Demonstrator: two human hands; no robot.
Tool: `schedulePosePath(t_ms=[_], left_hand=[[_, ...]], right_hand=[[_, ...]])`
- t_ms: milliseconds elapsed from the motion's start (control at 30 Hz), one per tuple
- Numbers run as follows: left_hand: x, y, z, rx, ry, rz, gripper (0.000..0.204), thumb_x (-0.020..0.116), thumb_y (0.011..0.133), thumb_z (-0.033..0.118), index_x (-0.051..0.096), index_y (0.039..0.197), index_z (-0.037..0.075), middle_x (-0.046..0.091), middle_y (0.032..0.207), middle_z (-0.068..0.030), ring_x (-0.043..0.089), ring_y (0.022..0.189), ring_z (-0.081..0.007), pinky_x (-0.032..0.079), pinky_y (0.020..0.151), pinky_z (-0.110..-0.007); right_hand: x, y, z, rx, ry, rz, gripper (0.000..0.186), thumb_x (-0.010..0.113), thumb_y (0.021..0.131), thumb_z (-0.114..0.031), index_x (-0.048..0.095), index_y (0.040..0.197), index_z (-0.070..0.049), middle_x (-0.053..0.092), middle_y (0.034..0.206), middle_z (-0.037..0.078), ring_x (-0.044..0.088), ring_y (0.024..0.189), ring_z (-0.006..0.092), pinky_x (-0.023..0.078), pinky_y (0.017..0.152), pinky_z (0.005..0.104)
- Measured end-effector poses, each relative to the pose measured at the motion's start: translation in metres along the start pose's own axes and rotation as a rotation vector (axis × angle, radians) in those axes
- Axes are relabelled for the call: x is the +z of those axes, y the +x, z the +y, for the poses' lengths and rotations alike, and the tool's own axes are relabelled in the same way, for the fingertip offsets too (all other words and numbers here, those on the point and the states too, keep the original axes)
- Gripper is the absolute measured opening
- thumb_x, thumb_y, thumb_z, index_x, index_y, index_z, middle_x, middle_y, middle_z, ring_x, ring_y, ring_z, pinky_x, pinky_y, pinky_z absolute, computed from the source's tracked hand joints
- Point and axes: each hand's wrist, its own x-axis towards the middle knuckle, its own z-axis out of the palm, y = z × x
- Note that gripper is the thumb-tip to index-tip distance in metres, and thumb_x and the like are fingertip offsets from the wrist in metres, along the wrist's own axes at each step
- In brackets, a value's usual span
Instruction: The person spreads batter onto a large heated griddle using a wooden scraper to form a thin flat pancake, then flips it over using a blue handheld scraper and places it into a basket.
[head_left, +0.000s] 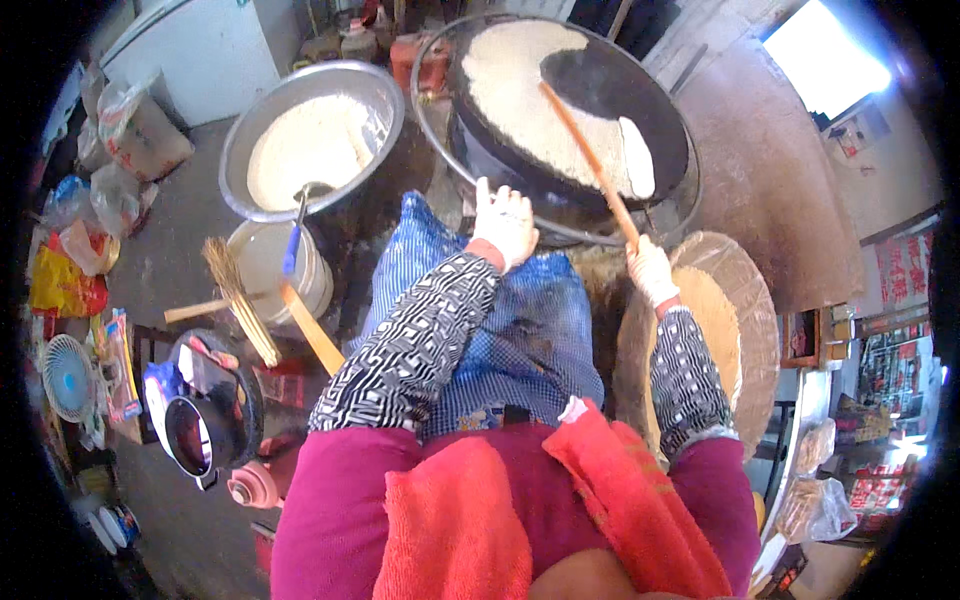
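My right hand [650, 272] grips the lower end of a long wooden stick [590, 155], whose far end reaches over a big round black griddle [600, 80]. A pale layer of batter [510, 95] covers much of the griddle, leaving a dark bare patch at the upper right. A thick white strip [635, 160], batter by its look, lies right of the stick. My left hand [505, 225] is empty, fingers stretched out, above my apron-covered lap [520, 330] and close to the metal ring [425, 130] around the griddle.
Left of the griddle stands a wide metal basin [230, 170] of batter with a blue-handled ladle [293, 245]. Below it are a white bucket [320, 280], a straw brush [240, 300] and a wooden paddle [312, 330]. A large round basket [755, 310] flanks my right arm.
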Motion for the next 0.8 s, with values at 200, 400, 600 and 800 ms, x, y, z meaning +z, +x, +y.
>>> schedulePosePath(t_ms=[200, 400, 600, 800], left_hand=[[0.049, -0.013, -0.009, 0.067, 0.199, 0.189, 0.047, 0.050, 0.088, 0.020, 0.053, 0.128, -0.005, 0.052, 0.135, -0.0204, 0.044, 0.131, -0.0325, 0.012, 0.115, -0.062], [0.040, -0.008, -0.014, 0.048, 0.270, 0.070, 0.048, 0.037, 0.095, 0.013, 0.046, 0.140, -0.001, 0.046, 0.145, -0.0168, 0.039, 0.136, -0.0317, 0.007, 0.116, -0.061], [0.032, -0.008, -0.035, 0.002, 0.241, 0.059, 0.046, 0.036, 0.094, 0.013, 0.050, 0.136, -0.001, 0.049, 0.143, -0.0168, 0.042, 0.136, -0.0300, 0.005, 0.116, -0.062], [0.047, 0.003, -0.060, -0.005, 0.307, 0.157, 0.052, 0.053, 0.089, 0.035, 0.056, 0.128, 0.001, 0.052, 0.139, -0.0148, 0.043, 0.133, -0.0279, 0.010, 0.114, -0.063]], right_hand=[[-0.002, 0.027, 0.017, 0.100, -0.050, 0.052, 0.033, 0.048, 0.097, -0.034, 0.057, 0.097, -0.003, 0.067, 0.084, 0.026, 0.066, 0.081, 0.0428, 0.052, 0.074, 0.0540], [0.024, 0.028, 0.056, 0.157, -0.129, 0.145, 0.029, 0.048, 0.097, -0.035, 0.053, 0.102, -0.007, 0.066, 0.080, 0.025, 0.065, 0.079, 0.0444, 0.051, 0.072, 0.0549], [0.015, 0.014, 0.016, 0.043, -0.028, 0.009, 0.028, 0.050, 0.096, -0.033, 0.055, 0.099, -0.006, 0.066, 0.083, 0.025, 0.064, 0.081, 0.0456, 0.051, 0.073, 0.0548], [0.012, 0.039, 0.042, 0.130, -0.050, 0.084, 0.030, 0.050, 0.096, -0.034, 0.056, 0.100, -0.006, 0.067, 0.086, 0.026, 0.065, 0.083, 0.0437, 0.050, 0.073, 0.0552]])
